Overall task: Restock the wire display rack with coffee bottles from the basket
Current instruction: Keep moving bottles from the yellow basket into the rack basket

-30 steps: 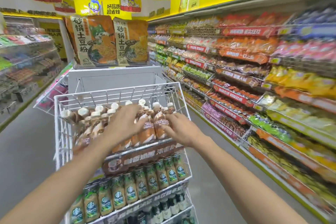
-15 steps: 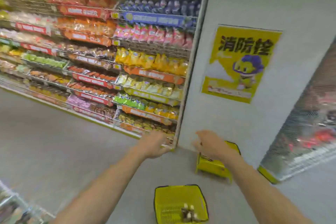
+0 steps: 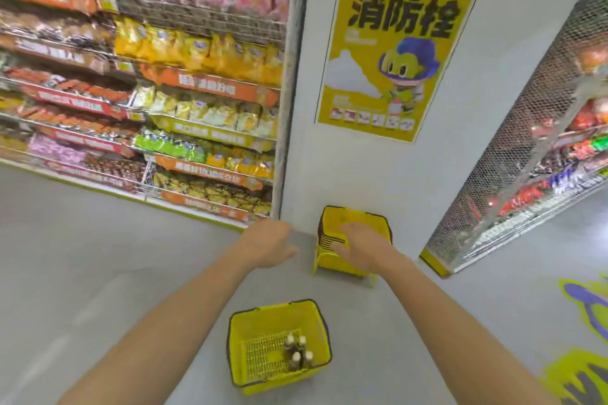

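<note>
A yellow basket (image 3: 243, 332) stands on the grey floor below my arms. Several brown coffee bottles with pale caps (image 3: 296, 352) stand upright in its right part. Both my arms reach forward above it. My left hand (image 3: 268, 245) hangs over the floor with loosely bent fingers and holds nothing. My right hand (image 3: 358, 245) is spread, fingers straight, in front of a stack of yellow baskets (image 3: 335, 217) against the wall. The wire display rack is out of view.
Snack shelves (image 3: 197, 102) fill the left side down to the floor. A grey wall with a yellow poster (image 3: 394, 49) faces me. A mesh-sided shelf unit (image 3: 513, 158) stands at the right. Yellow floor graphics (image 3: 582, 368) lie at the lower right.
One second ago both hands were on bottles in the wire rack. My view has swung right to the wall, and the floor basket now sits larger and closer under my empty hands.
</note>
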`<state>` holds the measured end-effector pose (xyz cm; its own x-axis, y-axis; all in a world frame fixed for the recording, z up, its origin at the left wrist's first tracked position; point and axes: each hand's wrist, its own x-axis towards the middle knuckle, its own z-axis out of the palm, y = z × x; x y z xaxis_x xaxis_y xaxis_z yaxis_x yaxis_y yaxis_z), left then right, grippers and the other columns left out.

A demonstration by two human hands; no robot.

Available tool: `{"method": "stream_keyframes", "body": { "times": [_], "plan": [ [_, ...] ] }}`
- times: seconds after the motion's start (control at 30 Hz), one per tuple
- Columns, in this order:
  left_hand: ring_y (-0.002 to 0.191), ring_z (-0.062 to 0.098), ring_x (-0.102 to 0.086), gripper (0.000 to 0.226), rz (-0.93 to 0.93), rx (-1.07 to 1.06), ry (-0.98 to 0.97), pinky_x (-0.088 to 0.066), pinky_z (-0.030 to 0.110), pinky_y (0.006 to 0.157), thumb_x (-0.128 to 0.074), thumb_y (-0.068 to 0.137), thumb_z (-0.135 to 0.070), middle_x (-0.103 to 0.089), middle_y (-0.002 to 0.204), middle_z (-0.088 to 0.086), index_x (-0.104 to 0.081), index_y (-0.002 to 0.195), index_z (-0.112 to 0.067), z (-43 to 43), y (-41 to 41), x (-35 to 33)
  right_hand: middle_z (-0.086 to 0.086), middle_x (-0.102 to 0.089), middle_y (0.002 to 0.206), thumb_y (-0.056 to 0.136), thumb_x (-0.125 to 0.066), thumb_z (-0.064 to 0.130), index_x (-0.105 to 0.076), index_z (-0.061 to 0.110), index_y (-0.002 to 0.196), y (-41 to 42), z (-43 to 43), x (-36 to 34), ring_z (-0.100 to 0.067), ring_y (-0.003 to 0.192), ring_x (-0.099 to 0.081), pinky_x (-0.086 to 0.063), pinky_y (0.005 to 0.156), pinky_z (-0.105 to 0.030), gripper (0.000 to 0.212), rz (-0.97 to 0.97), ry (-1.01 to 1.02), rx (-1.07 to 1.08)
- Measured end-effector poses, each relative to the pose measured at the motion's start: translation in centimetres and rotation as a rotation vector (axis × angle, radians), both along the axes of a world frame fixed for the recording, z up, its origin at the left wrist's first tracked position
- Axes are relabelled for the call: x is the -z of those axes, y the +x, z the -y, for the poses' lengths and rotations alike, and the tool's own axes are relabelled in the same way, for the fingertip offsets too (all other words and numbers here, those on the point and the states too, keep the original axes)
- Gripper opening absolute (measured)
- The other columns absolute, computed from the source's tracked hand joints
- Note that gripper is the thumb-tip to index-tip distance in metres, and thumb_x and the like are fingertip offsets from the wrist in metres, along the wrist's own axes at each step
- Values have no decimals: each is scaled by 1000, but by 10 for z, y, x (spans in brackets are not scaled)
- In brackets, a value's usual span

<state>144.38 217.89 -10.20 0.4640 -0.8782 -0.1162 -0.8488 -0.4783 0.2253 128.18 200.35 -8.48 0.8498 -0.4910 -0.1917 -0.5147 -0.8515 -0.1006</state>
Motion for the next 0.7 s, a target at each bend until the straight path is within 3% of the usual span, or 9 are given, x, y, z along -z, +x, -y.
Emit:
{"method": "stream_keyframes", "body": {
  "times": [0.07,0.3,0.47,0.63,0.7],
  "plan": [
    [140,34,-48,59,-3,-56,9,-44,46,111,-54,101,-50,-52,151,13,-48,146,-13,9,33,18,-12,-50,152,106,-48,49,-47,14,149,42,11,17,-33,144,-45,-45,111,-46,55,-24,14,-62],
    [140,33,-48,62,-73,-186,129,-44,46,111,-51,101,-53,-51,152,11,-45,148,-13,63,96,100,-18,-46,156,106,-48,49,-40,10,154,140,68,98,-38,144,-43,-39,117,-49,62,-115,72,-194],
    [144,30,-43,64,-174,-193,251,-40,45,115,-49,101,-55,-47,156,10,-44,150,-14,100,90,188,-18,-48,154,107,-47,48,-42,11,153,138,112,199,-37,144,-42,-38,117,-48,59,-224,217,-192],
    [131,33,-54,54,-316,-243,369,-48,45,104,-52,98,-54,-60,138,10,-55,134,-14,123,61,289,-16,-50,153,107,-47,46,-44,11,152,99,146,321,-35,142,-46,-43,113,-47,57,-436,364,-195],
    [131,33,-53,54,-380,-269,421,-49,46,103,-52,99,-52,-59,137,11,-53,137,-13,126,42,324,-16,-51,150,107,-45,46,-41,13,153,81,156,362,-36,140,-48,-45,110,-47,56,-510,395,-202]
  ]
}}
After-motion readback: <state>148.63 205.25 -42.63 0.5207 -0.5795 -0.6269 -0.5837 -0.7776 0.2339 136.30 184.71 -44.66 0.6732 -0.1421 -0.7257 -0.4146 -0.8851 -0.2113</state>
